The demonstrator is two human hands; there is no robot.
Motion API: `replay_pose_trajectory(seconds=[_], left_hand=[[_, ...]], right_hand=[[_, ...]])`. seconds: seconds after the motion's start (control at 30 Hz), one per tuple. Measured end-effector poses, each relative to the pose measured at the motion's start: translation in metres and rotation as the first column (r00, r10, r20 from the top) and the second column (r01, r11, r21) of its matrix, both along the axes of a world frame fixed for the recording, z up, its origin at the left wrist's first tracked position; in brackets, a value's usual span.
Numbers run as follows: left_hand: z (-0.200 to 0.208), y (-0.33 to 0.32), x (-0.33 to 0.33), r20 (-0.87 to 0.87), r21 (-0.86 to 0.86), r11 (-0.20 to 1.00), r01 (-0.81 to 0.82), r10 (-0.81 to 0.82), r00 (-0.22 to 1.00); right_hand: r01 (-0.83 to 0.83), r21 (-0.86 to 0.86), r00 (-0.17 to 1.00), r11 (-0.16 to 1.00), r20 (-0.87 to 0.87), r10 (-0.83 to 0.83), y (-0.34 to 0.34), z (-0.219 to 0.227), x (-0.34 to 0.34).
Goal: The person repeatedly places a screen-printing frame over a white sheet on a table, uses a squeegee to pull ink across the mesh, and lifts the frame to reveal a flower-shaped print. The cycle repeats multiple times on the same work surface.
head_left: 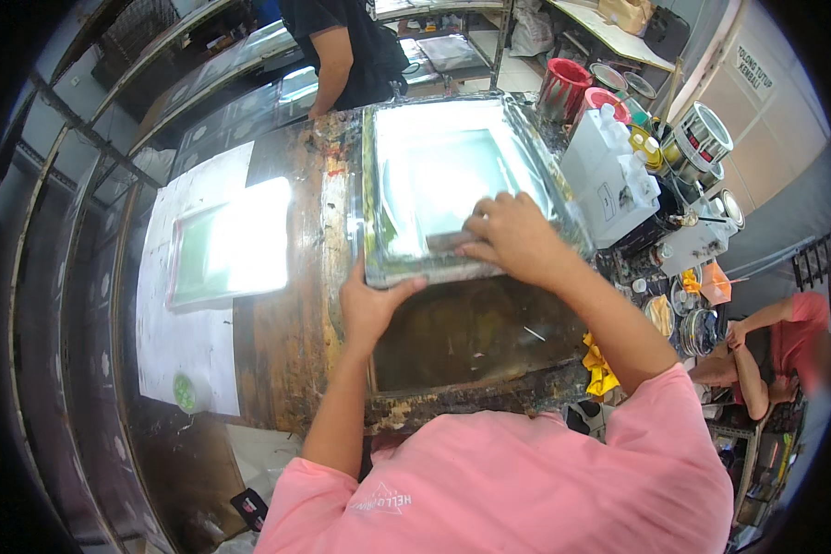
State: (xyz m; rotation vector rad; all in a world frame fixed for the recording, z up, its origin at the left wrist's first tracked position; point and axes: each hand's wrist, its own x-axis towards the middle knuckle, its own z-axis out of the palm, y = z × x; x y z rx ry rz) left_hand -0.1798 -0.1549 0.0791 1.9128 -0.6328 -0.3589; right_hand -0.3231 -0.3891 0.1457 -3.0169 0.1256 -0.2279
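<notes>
- Your left hand (371, 303) clamps the near left corner of the rectangular frame (452, 270), thumb along its near edge.
- Your right hand (510, 235) is closed on a flat brown bar (447, 242) above the frame's bright inner face; your fingers cover part of the bar, so its full shape is hard to tell.
- The frame sits in front of you, toward the far right part of the workbench (291, 355), with strong glare washing over its middle.
- Between you and the frame, a dark, glossy panel (462, 337) carries 1 thin white stick (534, 333).
- The bench's bare wood is brown, stained and scuffed, with red paint marks toward its far end.
- To your left, white paper (189, 346) lies under a pale-edged, green-centred rectangle (198, 254); a green round item (186, 391) is at its near end.
- To your right crowd a white jug (600, 175), a red bucket (563, 85), metal cans and an orange container (716, 283); a yellow cloth (600, 366) lies nearer you.
- Metal racks (63, 342) line the left side of the room.
- 2 other people share the room: 1 in dark clothes (367, 60) beyond the bench, 1 in pink (797, 337) at right.
</notes>
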Motion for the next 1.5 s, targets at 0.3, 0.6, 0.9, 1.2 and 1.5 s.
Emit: replay_pose_trajectory(seconds=[0.3,0.6,0.9,1.2,1.5], left_hand=[[-0.071,0.015,0.001,0.536,0.357,0.918,-0.17,-0.053,0.843],[-0.068,0.017,0.002,0.565,0.28,0.946,-0.164,-0.024,0.825],[-0.077,0.02,0.003,0.559,0.16,0.985,-0.07,-0.032,0.828],[-0.08,0.019,0.002,0.57,0.104,0.992,-0.068,-0.003,0.822],[0.006,-0.023,0.0,0.031,-0.519,0.85,-0.092,0.126,0.992]], right_hand=[[0.055,0.099,0.998,0.994,0.028,-0.058,0.021,-0.078,-0.006],[0.038,0.036,0.994,0.999,0.097,-0.041,-0.12,-0.082,0.166],[0.047,-0.063,0.972,0.997,0.232,-0.031,-0.162,-0.098,0.208],[0.101,0.01,0.995,0.995,-0.019,-0.1,-0.004,-0.057,0.026],[0.176,-0.239,0.894,0.955,0.445,-0.053,0.016,0.044,0.013]])
